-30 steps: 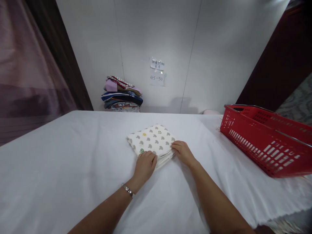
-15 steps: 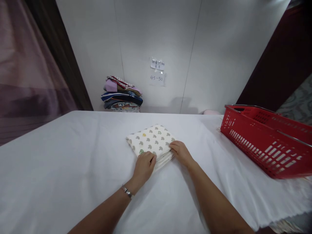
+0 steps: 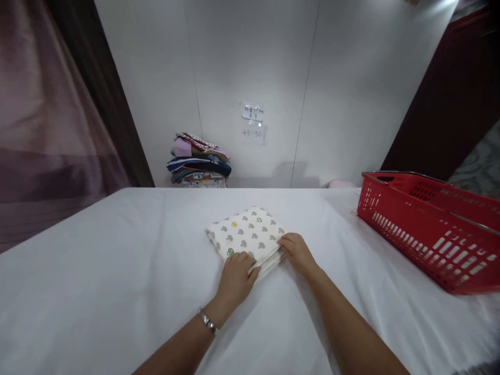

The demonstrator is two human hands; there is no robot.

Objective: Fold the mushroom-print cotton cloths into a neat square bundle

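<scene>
A folded white cloth [image 3: 246, 233] printed with grey mushrooms, plus a few green and yellow ones, lies in several layers on the white-covered table [image 3: 97, 281]. My left hand [image 3: 238, 278] grips its near edge, fingers on top and thumb at the side of the layers. At the right corner, my right hand [image 3: 299, 252] pinches the layers between thumb and fingers. The undersides of both grips are hidden. A silver bracelet [image 3: 208, 321] circles my left wrist.
To the right stands a red plastic basket [image 3: 422, 229] with slotted walls and metal handles. Behind the table's far edge, a stack of folded clothes [image 3: 201, 161] rests against the white wall. Paper notes [image 3: 253, 125] are stuck on that wall. A pink curtain [image 3: 50, 130] hangs at the left.
The view has tilted up a little, so everything sits lower in the picture. My left thumb has moved slightly away from its fingers along the cloth's edge. Both hands stay on the cloth.
</scene>
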